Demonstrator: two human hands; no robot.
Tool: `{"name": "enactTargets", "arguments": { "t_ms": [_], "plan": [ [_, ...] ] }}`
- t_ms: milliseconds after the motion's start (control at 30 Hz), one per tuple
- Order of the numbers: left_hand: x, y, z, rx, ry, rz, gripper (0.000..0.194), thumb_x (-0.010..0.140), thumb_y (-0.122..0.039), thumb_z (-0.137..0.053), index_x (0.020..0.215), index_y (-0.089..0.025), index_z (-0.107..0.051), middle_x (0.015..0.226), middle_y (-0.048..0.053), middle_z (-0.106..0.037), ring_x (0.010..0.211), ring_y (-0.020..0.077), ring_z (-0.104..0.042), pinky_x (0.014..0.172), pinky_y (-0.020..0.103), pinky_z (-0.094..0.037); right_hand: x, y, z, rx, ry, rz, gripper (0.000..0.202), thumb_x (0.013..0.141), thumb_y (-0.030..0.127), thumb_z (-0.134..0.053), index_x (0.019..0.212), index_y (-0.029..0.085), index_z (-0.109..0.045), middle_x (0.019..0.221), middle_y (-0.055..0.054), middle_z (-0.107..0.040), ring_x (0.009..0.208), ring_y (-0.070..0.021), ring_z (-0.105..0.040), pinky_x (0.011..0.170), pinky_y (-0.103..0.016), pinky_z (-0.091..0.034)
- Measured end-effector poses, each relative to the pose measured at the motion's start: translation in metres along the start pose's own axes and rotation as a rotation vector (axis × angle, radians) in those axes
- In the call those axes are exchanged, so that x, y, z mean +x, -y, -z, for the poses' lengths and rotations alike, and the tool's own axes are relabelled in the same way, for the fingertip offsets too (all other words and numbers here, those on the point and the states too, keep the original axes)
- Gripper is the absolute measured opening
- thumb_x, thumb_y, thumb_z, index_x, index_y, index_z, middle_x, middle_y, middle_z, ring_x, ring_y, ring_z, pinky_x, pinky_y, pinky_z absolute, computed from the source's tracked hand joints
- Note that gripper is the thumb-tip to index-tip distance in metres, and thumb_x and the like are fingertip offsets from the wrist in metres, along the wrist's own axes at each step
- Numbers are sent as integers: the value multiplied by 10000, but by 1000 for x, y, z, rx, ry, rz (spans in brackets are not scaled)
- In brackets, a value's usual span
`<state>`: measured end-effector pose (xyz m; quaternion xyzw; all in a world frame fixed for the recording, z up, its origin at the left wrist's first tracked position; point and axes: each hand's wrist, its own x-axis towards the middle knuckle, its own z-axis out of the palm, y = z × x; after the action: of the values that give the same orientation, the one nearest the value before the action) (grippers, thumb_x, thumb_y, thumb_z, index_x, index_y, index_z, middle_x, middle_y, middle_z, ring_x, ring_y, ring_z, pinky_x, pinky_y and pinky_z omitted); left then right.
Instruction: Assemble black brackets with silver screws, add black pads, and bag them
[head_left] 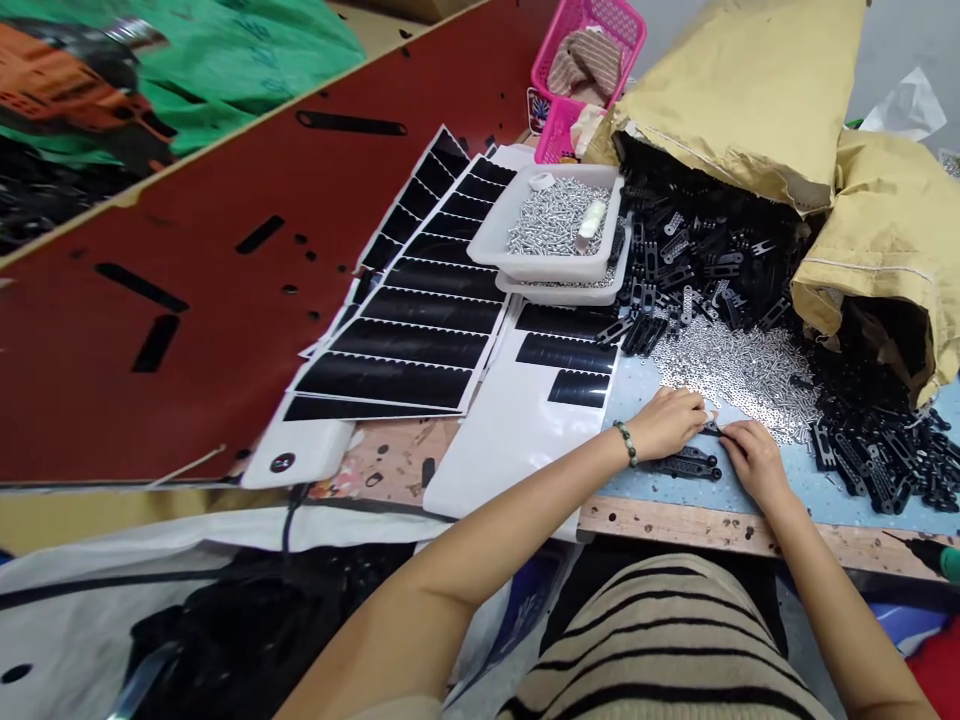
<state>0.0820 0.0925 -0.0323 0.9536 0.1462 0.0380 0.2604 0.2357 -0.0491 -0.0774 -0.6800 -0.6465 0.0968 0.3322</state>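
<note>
My left hand (666, 424) is closed, its fingertips pinching one end of a small black plastic part (712, 430) just above the blue mat (626, 398). From the other side my right hand (756, 464) grips the same part between thumb and fingers. Much of the part is hidden by my fingers. Close below my left hand, a few long black plastic pieces with rounded ends (686, 464) lie side by side on the mat. Beyond my hands spreads a pile of small silver screws (750, 365).
Stacked white trays of screws (487, 245) stand on sheets of black stickers (420, 315). Loose black plastic parts (720, 265) spill from yellow sacks (750, 95). At right lie more black parts (874, 465) and a green-handled tool (949, 562). A red board (225, 300) rises at left.
</note>
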Motion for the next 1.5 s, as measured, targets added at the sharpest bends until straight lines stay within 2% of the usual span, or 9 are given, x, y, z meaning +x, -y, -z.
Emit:
{"name": "enactTargets", "arguments": {
  "t_ms": [133, 267, 400, 600, 800, 933, 1033, 1233, 1500],
  "plan": [
    [-6, 1, 2, -38, 15, 11, 207, 900, -194, -481, 985, -225, -666, 941, 43, -602, 915, 209, -520, 842, 345, -302, 6, -6, 14, -40, 16, 35, 239, 932, 284, -437, 1003, 225, -657, 951, -83, -642, 905, -212, -580, 816, -381, -489],
    [-16, 1, -1, -78, 33, 31, 249, 899, -187, -468, 1048, -242, -660, 938, 47, -605, 932, 221, -522, 848, 362, -303, 32, -40, 51, -294, -270, -196, 303, 920, 244, -389, 1125, 177, -602, 1071, -131, -602, 1008, -255, -531, 887, -438, -442],
    [-8, 3, 11, -99, 13, 21, 240, 900, -279, -506, 1104, -238, -626, 1064, 57, -604, 1017, 239, -516, 878, 375, -348, 51, -68, 75, -505, -125, -270, 267, 872, 215, -461, 1068, 172, -637, 1020, -136, -614, 942, -268, -520, 859, -424, -430],
    [77, 22, 47, 146, -384, 76, 436, 866, -18, -390, 1245, -183, -527, 1249, 100, -559, 1178, 237, -458, 940, 410, -384, 55, -59, 67, -210, -242, -225, 292, 893, 315, -447, 1082, 162, -608, 974, -115, -638, 848, -226, -569, 807, -392, -473],
    [136, 32, 60, 141, -314, -5, 195, 881, -54, -461, 979, -143, -604, 1329, 115, -522, 1311, 271, -367, 1060, 468, -262, 53, -33, 61, 253, -393, -345, 291, 790, 420, -617, 970, 191, -621, 884, -53, -650, 749, -171, -600, 735, -339, -514],
    [107, 19, 49, 39, -282, 60, 159, 923, -234, -491, 1050, -149, -536, 1025, 94, -658, 987, 223, -604, 839, 348, -451, 60, -13, 59, 656, -474, -374, 316, 737, 395, -688, 974, 206, -597, 873, -23, -632, 775, -155, -612, 711, -322, -540],
    [71, 1, 38, -149, -234, 95, 134, 945, -280, -437, 998, -188, -518, 890, 22, -650, 801, 163, -617, 699, 265, -462, 71, 1, 52, 791, -421, -381, 294, 731, 372, -700, 958, 203, -622, 849, -15, -635, 738, -147, -616, 711, -327, -543],
    [33, -17, 35, -250, -323, 124, 152, 890, -330, -509, 861, -182, -507, 823, 21, -584, 759, 169, -557, 688, 268, -421, 79, 21, 37, 580, -294, -336, 244, 734, 395, -694, 868, 193, -671, 815, -24, -624, 686, -138, -567, 646, -292, -501],
    [4, -3, 53, -163, -243, 136, 274, 912, -371, -446, 730, -181, -526, 705, 18, -575, 691, 177, -555, 650, 277, -390, 75, 33, 27, 567, -98, -254, 232, 845, 410, -578, 937, 204, -635, 815, -18, -614, 671, -144, -589, 640, -297, -500]
  ]
}}
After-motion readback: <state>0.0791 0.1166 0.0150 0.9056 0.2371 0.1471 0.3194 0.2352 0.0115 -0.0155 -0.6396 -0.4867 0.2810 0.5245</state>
